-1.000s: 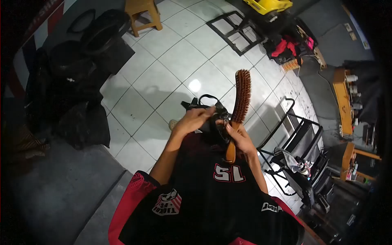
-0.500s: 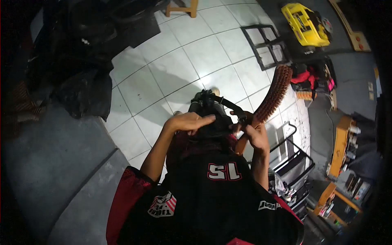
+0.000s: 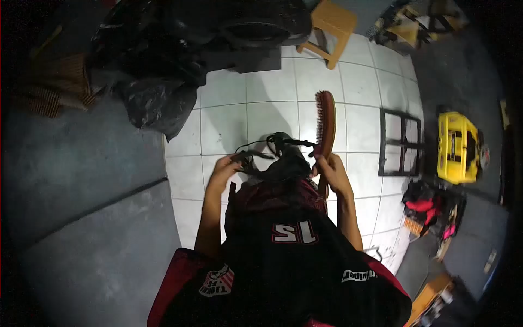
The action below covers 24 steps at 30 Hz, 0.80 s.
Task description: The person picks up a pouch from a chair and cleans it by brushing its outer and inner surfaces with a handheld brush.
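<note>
My right hand point(image 3: 333, 173) is closed round the handle of a long, curved brush point(image 3: 326, 122) with reddish-brown bristles. The brush stands up from my fist, bristles facing left. My left hand point(image 3: 222, 170) pinches a dark strap point(image 3: 235, 158) at the left side of a black strapped item point(image 3: 280, 163), whose kind I cannot make out. That item lies in front of my waist, between both hands. From it a thin black cord loops toward the left hand, and a black strap reaches toward the right hand; whether the right fingers also hold this strap is unclear.
White floor tiles point(image 3: 223, 128) spread ahead. Black plastic bags point(image 3: 155, 103) lie at the left, beside a grey surface point(image 3: 103, 234). A yellow stool point(image 3: 338, 24) stands at the back. On the right are a black frame point(image 3: 383, 143) and a yellow plastic object point(image 3: 457, 147).
My view has turned, so the room appears shifted. My left hand has moved left, away from my right, and now grips a strap. The brush is more upright, its bristles turned left.
</note>
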Motion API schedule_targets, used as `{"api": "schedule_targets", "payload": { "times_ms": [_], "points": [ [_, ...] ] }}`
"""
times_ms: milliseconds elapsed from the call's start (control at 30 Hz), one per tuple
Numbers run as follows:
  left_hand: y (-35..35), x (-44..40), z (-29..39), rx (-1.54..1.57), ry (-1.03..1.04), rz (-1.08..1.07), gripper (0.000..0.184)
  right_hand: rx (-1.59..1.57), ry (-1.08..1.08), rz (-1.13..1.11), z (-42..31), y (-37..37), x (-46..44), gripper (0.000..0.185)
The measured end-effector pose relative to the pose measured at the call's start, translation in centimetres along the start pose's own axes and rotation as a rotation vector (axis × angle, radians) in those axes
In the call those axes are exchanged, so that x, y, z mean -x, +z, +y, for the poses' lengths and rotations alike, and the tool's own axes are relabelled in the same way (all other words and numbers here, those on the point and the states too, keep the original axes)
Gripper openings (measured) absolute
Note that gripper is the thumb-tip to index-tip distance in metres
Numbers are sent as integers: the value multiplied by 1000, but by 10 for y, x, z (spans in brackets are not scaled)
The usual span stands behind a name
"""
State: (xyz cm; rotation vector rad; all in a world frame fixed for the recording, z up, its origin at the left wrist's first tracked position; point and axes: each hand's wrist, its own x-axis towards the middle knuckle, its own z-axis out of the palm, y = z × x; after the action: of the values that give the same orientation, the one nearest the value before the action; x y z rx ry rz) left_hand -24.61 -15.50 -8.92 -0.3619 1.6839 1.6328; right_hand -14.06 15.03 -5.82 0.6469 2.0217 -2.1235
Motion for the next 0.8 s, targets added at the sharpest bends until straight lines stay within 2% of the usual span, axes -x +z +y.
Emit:
{"api": "schedule_targets", "payload": {
  "times_ms": [33, 100, 133, 200, 233, 267, 300, 333, 367, 433, 467, 500, 533, 567, 600, 633, 667, 700, 733, 767, 800],
  "points": [
    [-7, -3, 9, 17, -8, 16, 29, -20, 7, -43, -13, -4, -18, 23],
    [-15, -20, 20, 192, 36, 31, 18, 182, -46, -7, -8, -15, -65, 20],
    [-13, -25, 35, 242, 131, 57, 11, 158, -126, -28, -26, -15, -83, 19],
    [-1, -27, 77, 178, 376, 140, 8, 185, -259, -55, -70, -15, -112, 16],
    [8, -21, 102, 146, 460, 293, 9, 237, -311, -60, -94, -14, -121, 14],
    [9, -18, 125, 76, 666, 256, 10, 179, -397, -6, -118, -12, -125, 14],
    [23, 1, 159, -272, 676, 474, 11, 119, -485, 52, -136, -11, -126, 14],
    [47, 25, 185, -214, 806, 538, 15, 100, -615, 57, -143, -16, -127, 18],
    [58, 33, 198, -101, 1112, 428, 18, 79, -748, 68, -151, -21, -127, 22],
    [69, 33, 190, 61, 1354, 430, 17, -120, -915, 142, -180, 4, -118, 30],
    [67, 23, 166, 4, 1334, 450, 16, -110, -986, 169, -171, 7, -121, 35],
    [64, 8, 138, -54, 1323, 471, 15, -89, -846, 203, -155, 10, -122, 38],
    [67, 9, 123, -258, 1010, 538, 15, -78, -716, 114, -126, 2, -124, 18],
    [68, 8, 106, -448, 682, 588, 15, 369, -643, 125, -65, -18, -144, 11],
    [56, -15, 67, -668, 493, 536, 17, 481, -608, 182, -66, 5, -138, 13],
    [42, -38, 17, -878, 288, 471, 19, 717, -409, 77, -29, -1, -142, 16],
    [23, -48, -26, -1009, 154, 173, 23, 781, -172, -113, 4, -9, -139, 19],
    [9, -53, -48, -1125, 31, -117, 27, 817, -325, -200, 66, -28, -138, 19],
    [14, -42, -44, -1035, 6, 47, 30, 916, -42, -202, 82, -24, -129, 22],
    [18, -31, -40, -934, -30, 208, 33, 830, 92, -209, 81, -22, -117, 21],
    [13, -35, -51, -898, -33, 291, 41, 748, -27, -202, 95, -29, -112, 20]
  ]
}}
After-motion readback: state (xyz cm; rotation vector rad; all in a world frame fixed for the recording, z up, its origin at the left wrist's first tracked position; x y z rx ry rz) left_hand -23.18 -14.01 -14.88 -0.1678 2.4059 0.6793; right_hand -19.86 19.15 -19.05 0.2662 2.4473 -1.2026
